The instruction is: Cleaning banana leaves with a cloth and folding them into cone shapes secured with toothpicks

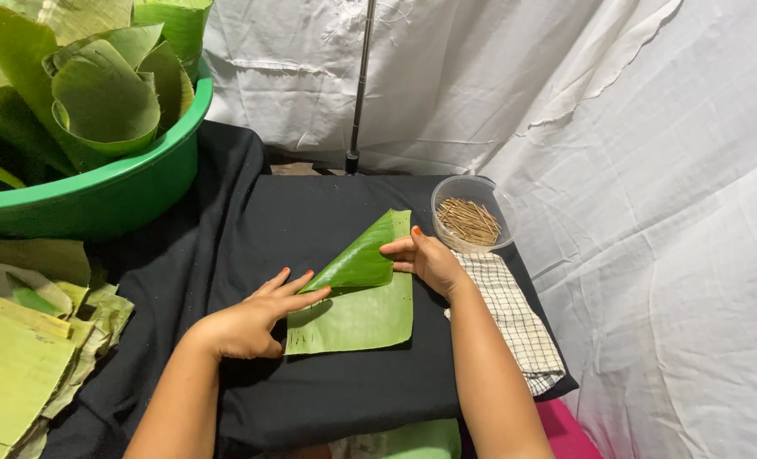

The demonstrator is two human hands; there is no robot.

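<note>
White cloth sheets are hung as a backdrop, with a thin metal pole standing before them, and a worktop draped in black cloth is set in front. A piece of banana leaf is laid flat near the middle of it, its upper corner folded over into a slanted flap. The left hand is spread, fingers extended, with the fingertips pressed on the lower tip of the flap at the leaf's left edge. The right hand is laid open against the flap's right side, the thumb and fingers resting on the leaf rather than pinching it.

Just beyond the right hand a clear round container of small wooden sticks is placed, touching a checked cloth that lies under the right forearm. A green basin of rolled leaves is set at the upper left, and a stack of flat leaves lies below it.

The fold could spring open if pressure from either hand were eased, as nothing else pins it. The leaf could split along its grain if creased too sharply. The container sits near the worktop edge and could be knocked by the right wrist.

The stack and basin are cut off by the frame, the area beneath the flap is hidden, and the green object at the bottom edge cannot be identified.
</note>
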